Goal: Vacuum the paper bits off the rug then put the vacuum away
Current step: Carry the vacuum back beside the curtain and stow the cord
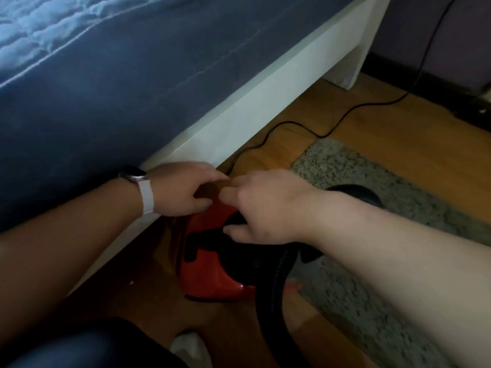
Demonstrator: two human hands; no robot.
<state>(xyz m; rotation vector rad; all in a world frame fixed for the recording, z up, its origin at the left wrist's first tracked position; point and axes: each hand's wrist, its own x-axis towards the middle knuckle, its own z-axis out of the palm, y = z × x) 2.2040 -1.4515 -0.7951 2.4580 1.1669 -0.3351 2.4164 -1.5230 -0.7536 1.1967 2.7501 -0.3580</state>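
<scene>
Vacuum: red canister vacuum (210, 272) is set on the wood floor (265, 152), between bed frame (239, 115) and rug (372, 181); long axis points away from the wearer.
Relation: both grips are held over its far end.
Left grip (186, 189): fingers curled; hold cannot be told.
Right grip (265, 208): nearer the black top (198, 247), thumb touching it; hold unclear.
Cord (292, 126): is trailed beyond.

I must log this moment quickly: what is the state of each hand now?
Left hand: fingers curled above the vacuum; whether it holds anything cannot be told.
Right hand: thumb and fingers about the black handle; grip cannot be told.
</scene>
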